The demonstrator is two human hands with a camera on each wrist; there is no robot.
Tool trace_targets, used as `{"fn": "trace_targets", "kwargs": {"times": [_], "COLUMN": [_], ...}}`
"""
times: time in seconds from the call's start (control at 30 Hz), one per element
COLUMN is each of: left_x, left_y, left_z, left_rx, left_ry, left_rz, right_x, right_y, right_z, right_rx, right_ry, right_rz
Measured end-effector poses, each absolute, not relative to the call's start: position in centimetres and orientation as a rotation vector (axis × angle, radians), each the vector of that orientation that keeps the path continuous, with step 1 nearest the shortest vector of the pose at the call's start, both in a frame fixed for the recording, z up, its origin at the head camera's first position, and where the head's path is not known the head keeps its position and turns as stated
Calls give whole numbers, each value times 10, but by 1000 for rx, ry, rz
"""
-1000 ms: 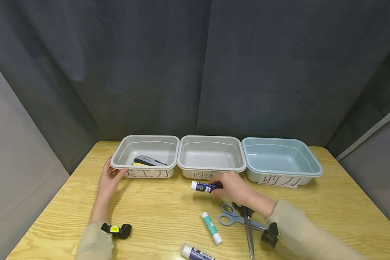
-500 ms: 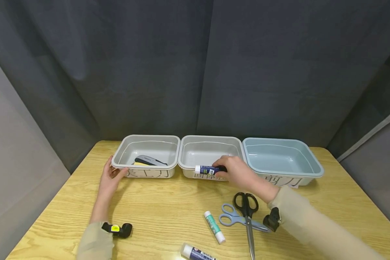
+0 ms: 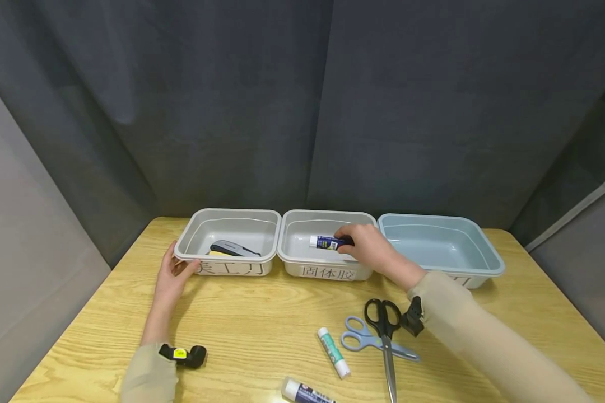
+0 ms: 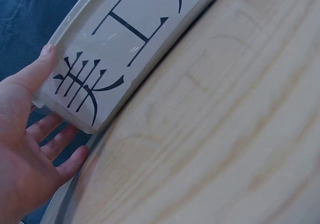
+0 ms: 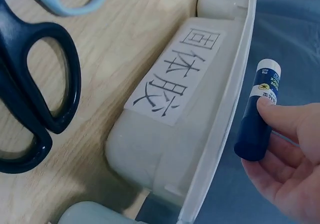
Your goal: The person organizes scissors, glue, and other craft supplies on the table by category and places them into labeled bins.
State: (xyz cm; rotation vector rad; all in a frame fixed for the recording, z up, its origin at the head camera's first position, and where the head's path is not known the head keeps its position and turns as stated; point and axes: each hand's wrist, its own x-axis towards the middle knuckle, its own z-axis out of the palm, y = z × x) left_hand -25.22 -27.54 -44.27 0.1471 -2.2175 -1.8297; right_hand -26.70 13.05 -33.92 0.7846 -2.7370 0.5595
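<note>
glue stick [image 3: 326, 243] clamped in right hand [image 3: 367, 244] over middle bin [image 3: 302, 226], worktop [image 3: 252, 316] far edge | left bin [image 3: 237, 228] held by left hand [image 3: 173, 277] | likely light, rigid; best gripped mid-barrel

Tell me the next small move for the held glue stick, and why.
Probably lower the dark blue glue stick into the middle gray bin and let it go there: it is held over that bin's opening, and the front label reads 固体胶, "solid glue", which suits it.
</note>
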Motion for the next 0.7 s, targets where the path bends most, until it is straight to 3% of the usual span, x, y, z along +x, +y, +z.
{"fn": "trace_targets", "kwargs": {"times": [0.7], "left_x": [-253], "left_y": [-277], "left_z": [-447], "left_rx": [140], "left_ry": [-2233], "left_rz": [-1830], "right_x": [-314], "right_y": [131], "right_z": [-369], "right_rx": [650], "right_ry": [-2935], "right_rz": [542]}}
